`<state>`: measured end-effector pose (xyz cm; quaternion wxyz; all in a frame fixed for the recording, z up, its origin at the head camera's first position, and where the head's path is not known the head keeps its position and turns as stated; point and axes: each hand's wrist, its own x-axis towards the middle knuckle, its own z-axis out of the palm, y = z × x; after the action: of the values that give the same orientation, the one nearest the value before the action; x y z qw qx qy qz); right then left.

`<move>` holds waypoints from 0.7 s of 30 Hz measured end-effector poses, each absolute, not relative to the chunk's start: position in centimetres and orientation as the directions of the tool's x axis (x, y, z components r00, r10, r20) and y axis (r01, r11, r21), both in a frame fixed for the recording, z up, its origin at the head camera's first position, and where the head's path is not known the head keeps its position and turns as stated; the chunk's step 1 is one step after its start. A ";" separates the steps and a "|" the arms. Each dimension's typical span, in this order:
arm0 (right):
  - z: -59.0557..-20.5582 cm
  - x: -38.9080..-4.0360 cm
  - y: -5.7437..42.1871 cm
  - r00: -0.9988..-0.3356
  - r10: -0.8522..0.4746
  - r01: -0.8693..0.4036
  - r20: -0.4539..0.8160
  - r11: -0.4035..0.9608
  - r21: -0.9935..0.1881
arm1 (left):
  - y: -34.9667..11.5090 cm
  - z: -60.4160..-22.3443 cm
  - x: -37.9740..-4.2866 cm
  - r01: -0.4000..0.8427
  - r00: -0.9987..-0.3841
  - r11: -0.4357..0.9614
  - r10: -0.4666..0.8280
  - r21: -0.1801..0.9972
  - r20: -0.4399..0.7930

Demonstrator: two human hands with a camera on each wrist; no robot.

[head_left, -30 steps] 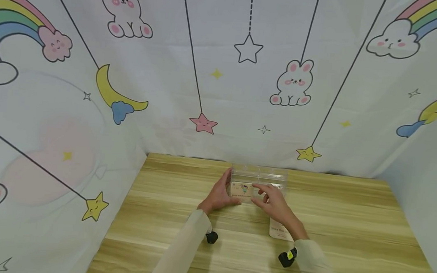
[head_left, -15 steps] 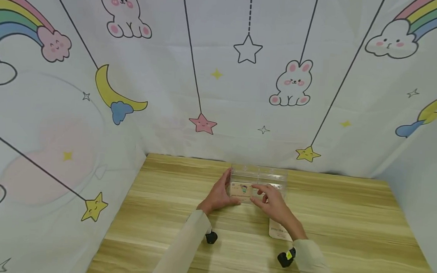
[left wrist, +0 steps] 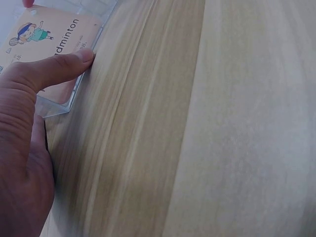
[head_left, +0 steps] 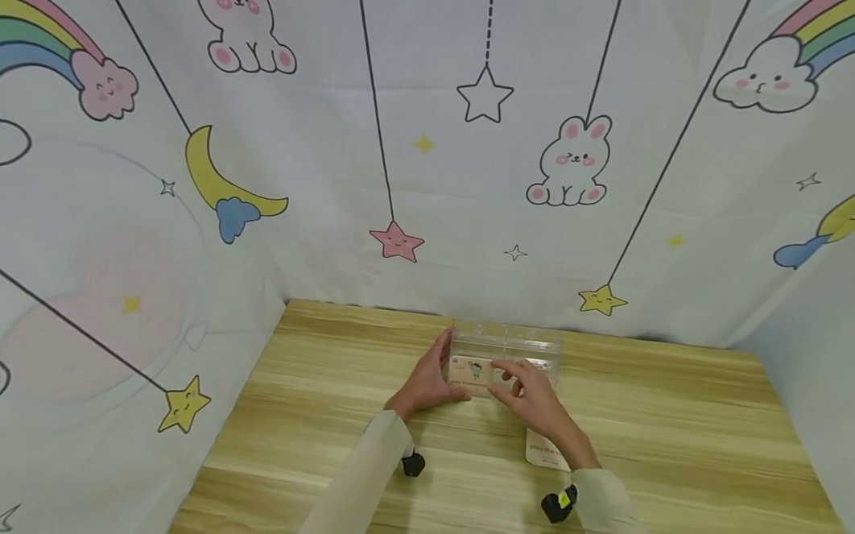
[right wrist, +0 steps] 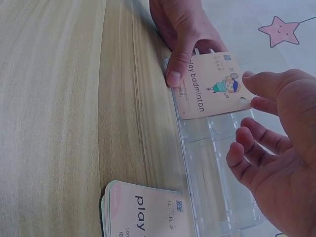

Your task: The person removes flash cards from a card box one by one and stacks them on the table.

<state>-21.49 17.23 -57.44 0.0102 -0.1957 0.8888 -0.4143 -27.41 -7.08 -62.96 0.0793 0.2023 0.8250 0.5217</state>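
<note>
A clear plastic box [head_left: 506,342] with several compartments stands near the back of the table. A card [head_left: 469,372] printed "play badminton" sits at its left front compartment. My left hand [head_left: 427,381] grips the left end of the box, thumb bent over the front edge beside the card, other fingers round the far side. My right hand [head_left: 537,398] is at the card's right end. In the right wrist view one fingertip [right wrist: 249,76] is at or very near the card's holed corner; whether it touches cannot be told. The other fingers hang loosely bent over the box.
A stack of cards [right wrist: 143,210], its top one reading "play", lies before the box, partly under my right forearm. The wood-grain table [head_left: 651,440] meets a printed cloth wall [head_left: 441,288] close behind the box. A black camera [head_left: 557,505] is on each wrist.
</note>
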 end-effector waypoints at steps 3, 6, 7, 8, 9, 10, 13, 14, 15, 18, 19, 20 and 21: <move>-57.4 -21.4 17.3 -0.924 -0.355 -0.335 0.141 0.574 -0.747 | -7.1 -63.0 -27.4 0.245 -0.907 0.370 0.415 0.896 0.077; -57.4 -21.4 17.2 -0.925 -0.352 -0.335 0.145 0.570 -0.750 | -7.1 -63.1 -27.4 0.254 -0.905 0.358 0.414 0.899 0.091; -57.4 -21.4 17.2 -0.924 -0.351 -0.338 0.150 0.568 -0.751 | -7.1 -63.2 -27.4 0.264 -0.904 0.350 0.414 0.899 0.104; -57.5 -21.4 17.2 -0.923 -0.351 -0.342 0.156 0.565 -0.751 | -7.1 -63.2 -27.4 0.272 -0.903 0.341 0.414 0.900 0.117; -57.6 -21.4 17.2 -0.922 -0.351 -0.347 0.164 0.563 -0.750 | -7.0 -63.0 -27.3 0.277 -0.902 0.336 0.415 0.900 0.122; -57.6 -21.4 17.2 -0.921 -0.349 -0.352 0.171 0.561 -0.749 | -7.0 -62.4 -27.0 0.283 -0.900 0.327 0.416 0.902 0.132; -57.7 -21.4 17.2 -0.919 -0.345 -0.361 0.190 0.549 -0.754 | -7.0 -61.9 -26.8 0.285 -0.898 0.318 0.418 0.904 0.136; -57.7 -21.4 17.2 -0.919 -0.344 -0.363 0.193 0.544 -0.756 | -7.0 -61.9 -26.8 0.277 -0.900 0.326 0.419 0.904 0.125; -57.7 -21.4 17.2 -0.918 -0.343 -0.365 0.198 0.540 -0.759 | -7.0 -61.9 -26.9 0.277 -0.899 0.334 0.422 0.901 0.120; -57.6 -21.4 17.0 -0.916 -0.346 -0.370 0.205 0.523 -0.768 | -7.1 -63.4 -27.6 0.269 -0.902 0.359 0.419 0.894 0.103; -57.6 -21.4 17.0 -0.916 -0.346 -0.367 0.203 0.517 -0.773 | -7.1 -63.4 -27.6 0.270 -0.902 0.356 0.419 0.895 0.105; -57.6 -21.4 17.0 -0.916 -0.347 -0.365 0.202 0.509 -0.779 | -7.1 -63.4 -27.6 0.273 -0.901 0.352 0.420 0.896 0.109; -57.5 -21.4 16.9 -0.917 -0.346 -0.360 0.198 0.504 -0.785 | -7.1 -63.4 -27.6 0.275 -0.900 0.348 0.421 0.896 0.113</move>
<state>-21.44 16.93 -57.54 -0.0077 -0.2037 0.8672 -0.4543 -27.64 -7.07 -63.40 0.0686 0.2128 0.8180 0.5300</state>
